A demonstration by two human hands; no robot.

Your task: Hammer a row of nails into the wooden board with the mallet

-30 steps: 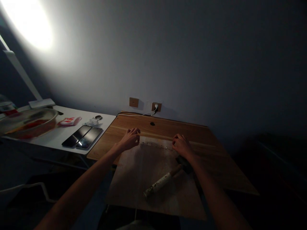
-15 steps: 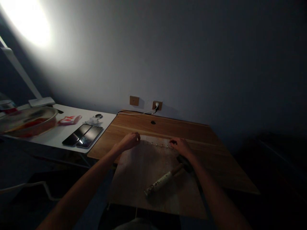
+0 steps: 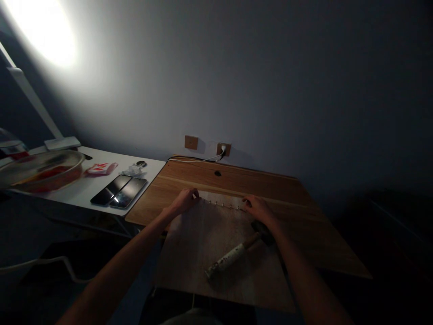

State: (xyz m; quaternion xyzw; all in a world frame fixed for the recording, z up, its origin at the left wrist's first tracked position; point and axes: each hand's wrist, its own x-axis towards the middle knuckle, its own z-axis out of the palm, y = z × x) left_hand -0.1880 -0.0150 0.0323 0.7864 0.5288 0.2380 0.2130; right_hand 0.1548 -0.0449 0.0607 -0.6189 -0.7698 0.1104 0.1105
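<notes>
No words, numbers or brand names can be read. On the white counter (image 3: 154, 169), a packet (image 3: 101, 169) near the middle of the far edge carries red, letter-like marks too blurred to make out. At the counter's left end, a bottle (image 3: 14, 145) shows a red band, any print illegible.

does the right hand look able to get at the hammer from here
Probably yes: the right hand is near the hammer, whose handle lies uncovered on the board. Only the right forearm seems to overlap its head in view.
</notes>
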